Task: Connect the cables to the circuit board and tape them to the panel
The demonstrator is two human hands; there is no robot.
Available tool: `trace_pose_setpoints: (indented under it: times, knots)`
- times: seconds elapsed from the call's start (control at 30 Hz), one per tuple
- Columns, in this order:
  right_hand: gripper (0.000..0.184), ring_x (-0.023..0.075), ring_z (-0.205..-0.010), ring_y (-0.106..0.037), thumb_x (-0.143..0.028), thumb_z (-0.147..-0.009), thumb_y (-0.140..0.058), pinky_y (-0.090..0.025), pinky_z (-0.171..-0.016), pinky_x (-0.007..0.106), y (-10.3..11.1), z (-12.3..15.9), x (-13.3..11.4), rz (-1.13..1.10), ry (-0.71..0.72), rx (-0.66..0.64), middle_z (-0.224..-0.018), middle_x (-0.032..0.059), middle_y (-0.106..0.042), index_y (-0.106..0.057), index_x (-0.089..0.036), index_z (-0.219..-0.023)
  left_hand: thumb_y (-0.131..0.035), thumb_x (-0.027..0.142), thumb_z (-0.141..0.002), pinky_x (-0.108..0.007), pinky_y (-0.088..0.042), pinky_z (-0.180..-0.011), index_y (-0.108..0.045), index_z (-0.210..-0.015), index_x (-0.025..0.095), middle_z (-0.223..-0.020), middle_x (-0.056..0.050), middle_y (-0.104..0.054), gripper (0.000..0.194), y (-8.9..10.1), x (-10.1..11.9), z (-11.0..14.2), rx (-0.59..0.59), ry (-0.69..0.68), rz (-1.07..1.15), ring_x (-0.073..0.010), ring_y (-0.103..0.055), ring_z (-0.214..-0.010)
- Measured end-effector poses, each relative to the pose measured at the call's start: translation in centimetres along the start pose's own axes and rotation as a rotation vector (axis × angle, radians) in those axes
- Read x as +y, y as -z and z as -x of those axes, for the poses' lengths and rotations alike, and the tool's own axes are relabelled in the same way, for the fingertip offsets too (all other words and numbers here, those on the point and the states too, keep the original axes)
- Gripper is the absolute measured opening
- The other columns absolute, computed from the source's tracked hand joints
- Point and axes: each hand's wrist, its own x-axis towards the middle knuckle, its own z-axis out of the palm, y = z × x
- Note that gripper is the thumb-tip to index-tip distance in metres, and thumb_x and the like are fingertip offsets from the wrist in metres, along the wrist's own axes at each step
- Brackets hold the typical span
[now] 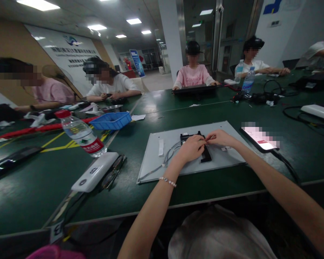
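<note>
A grey metal panel (221, 158) lies flat on the green table in front of me. A black part (187, 136) sits on it, with a grey cable (169, 153) running off to the left. My left hand (191, 148) rests over the black part, fingers curled in a pinch. My right hand (220, 137) meets it from the right, fingertips pinched too. Between the two hands there seems to be a thin wire, too small to make out. A bead bracelet (167, 181) circles my left wrist.
A lit phone (260, 139) with a cable lies right of the panel. A white power bank (95, 172), glasses (113, 171) and a water bottle (82, 135) lie to the left, a blue tray (112, 120) beyond. Several other people sit around the table.
</note>
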Motion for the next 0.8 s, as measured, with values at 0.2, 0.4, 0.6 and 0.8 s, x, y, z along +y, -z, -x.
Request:
trace_pose_setpoints:
  times: [0.2,0.4,0.6,0.8]
  knots:
    - [0.020,0.0208,-0.082,-0.066,-0.028,-0.077,-0.059,-0.050,-0.081,0.033,0.0,-0.1,0.2,0.040,0.013,0.058,-0.089,0.0072,-0.073,-0.073,-0.018,-0.085,-0.042,0.016,-0.089,-0.038,-0.039,-0.100,-0.064,-0.106,0.019,-0.114,-0.008,-0.059,0.028,0.0,0.1,0.0,0.005,0.017,-0.001,-0.0214,-0.051,-0.113]
    - [0.021,0.0199,-0.083,-0.065,-0.029,-0.078,-0.056,-0.049,-0.082,0.032,-0.1,-0.1,0.2,0.038,0.032,0.062,-0.089,0.0058,-0.072,-0.072,-0.018,-0.086,-0.041,0.017,-0.090,-0.036,-0.041,-0.097,-0.061,-0.110,0.017,-0.112,-0.009,-0.060,0.028,0.0,0.2,0.1,0.027,0.033,0.022,-0.0208,-0.052,-0.110]
    - [0.024,0.0192,-0.079,-0.064,-0.030,-0.077,-0.056,-0.048,-0.074,0.029,0.1,0.1,0.0,0.041,0.029,0.067,-0.088,0.0059,-0.072,-0.073,-0.017,-0.088,-0.041,0.016,-0.089,-0.037,-0.041,-0.098,-0.059,-0.114,0.018,-0.112,-0.008,-0.060,0.030,1.3,0.1,0.0,0.076,0.095,0.000,-0.0207,-0.053,-0.108]
    - [0.027,0.0203,-0.078,-0.063,-0.032,-0.078,-0.054,-0.047,-0.071,0.030,0.4,0.4,-0.5,0.080,-0.027,0.068,-0.087,0.0060,-0.072,-0.072,-0.017,-0.092,-0.042,0.018,-0.087,-0.032,-0.047,-0.087,-0.062,-0.109,0.016,-0.109,-0.009,-0.061,0.030,5.0,-2.9,0.7,0.042,0.278,-0.124,-0.0212,-0.060,-0.095]
